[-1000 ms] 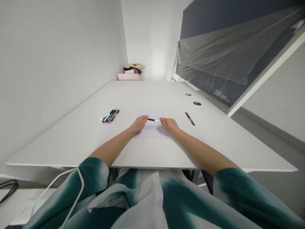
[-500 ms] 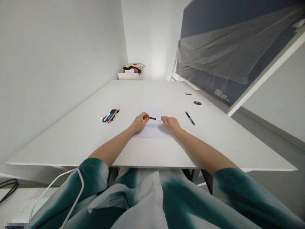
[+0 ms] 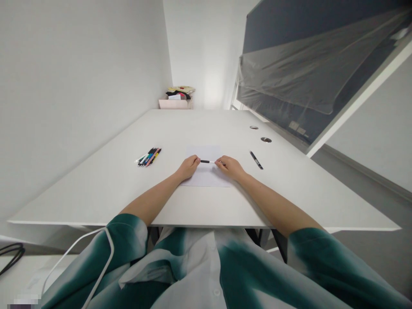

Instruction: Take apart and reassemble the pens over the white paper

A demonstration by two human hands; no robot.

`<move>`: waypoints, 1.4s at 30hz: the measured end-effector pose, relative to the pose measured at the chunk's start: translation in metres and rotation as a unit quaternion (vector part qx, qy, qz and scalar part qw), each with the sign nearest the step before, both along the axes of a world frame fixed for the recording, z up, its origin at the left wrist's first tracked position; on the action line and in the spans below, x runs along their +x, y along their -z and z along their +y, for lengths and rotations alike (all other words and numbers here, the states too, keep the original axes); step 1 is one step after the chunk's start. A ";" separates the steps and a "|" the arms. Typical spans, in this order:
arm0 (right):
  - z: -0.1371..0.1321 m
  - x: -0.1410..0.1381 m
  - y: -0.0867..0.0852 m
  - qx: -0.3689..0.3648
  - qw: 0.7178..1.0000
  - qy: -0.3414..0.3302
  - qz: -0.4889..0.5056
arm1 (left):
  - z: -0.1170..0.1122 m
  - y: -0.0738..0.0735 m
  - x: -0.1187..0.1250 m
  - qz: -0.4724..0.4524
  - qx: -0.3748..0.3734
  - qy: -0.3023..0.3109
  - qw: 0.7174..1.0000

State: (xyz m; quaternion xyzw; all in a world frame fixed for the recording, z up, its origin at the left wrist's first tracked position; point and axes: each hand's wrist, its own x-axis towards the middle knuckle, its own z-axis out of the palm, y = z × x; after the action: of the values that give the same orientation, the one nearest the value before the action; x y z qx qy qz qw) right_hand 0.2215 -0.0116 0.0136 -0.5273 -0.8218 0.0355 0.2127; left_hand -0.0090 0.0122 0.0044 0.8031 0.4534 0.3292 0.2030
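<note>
On the tabletop (image 3: 206, 208), paper (image 3: 206, 178) lies beneath a pen (image 3: 205, 162) spanning the left hand (image 3: 189, 167) and right hand (image 3: 229, 166). The bundle (image 3: 149, 157) lies left, a lone pen (image 3: 256, 160) right; grommets (image 3: 266, 140) sit behind that, a box (image 3: 175, 104) at the far end.

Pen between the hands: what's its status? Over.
Left hand pinching black end, right hand at white end. Held pen crosswise over white paper. Pen group off left, dark pen off right, both apart from hands.
</note>
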 end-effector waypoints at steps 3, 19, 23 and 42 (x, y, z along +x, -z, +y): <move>0.001 -0.001 0.003 0.010 1.000 -0.026 0.004 | 0.001 0.000 0.000 0.014 0.013 -0.008 1.000; 0.003 -0.003 0.008 0.008 0.998 -0.056 0.016 | -0.006 -0.005 0.002 -0.016 0.027 0.016 0.999; 0.003 -0.002 0.009 0.028 0.999 -0.045 0.014 | -0.007 -0.004 0.004 0.010 0.041 0.021 0.999; 0.001 -0.006 0.004 0.007 1.000 -0.004 -0.014 | -0.003 -0.001 0.001 0.032 0.067 0.024 0.997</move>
State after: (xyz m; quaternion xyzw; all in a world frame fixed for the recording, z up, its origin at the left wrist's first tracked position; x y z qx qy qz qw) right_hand 0.2151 -0.0109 0.0097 -0.5226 -0.8273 0.0231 0.2049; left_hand -0.0083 0.0095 0.0058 0.8355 0.4171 0.3284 0.1417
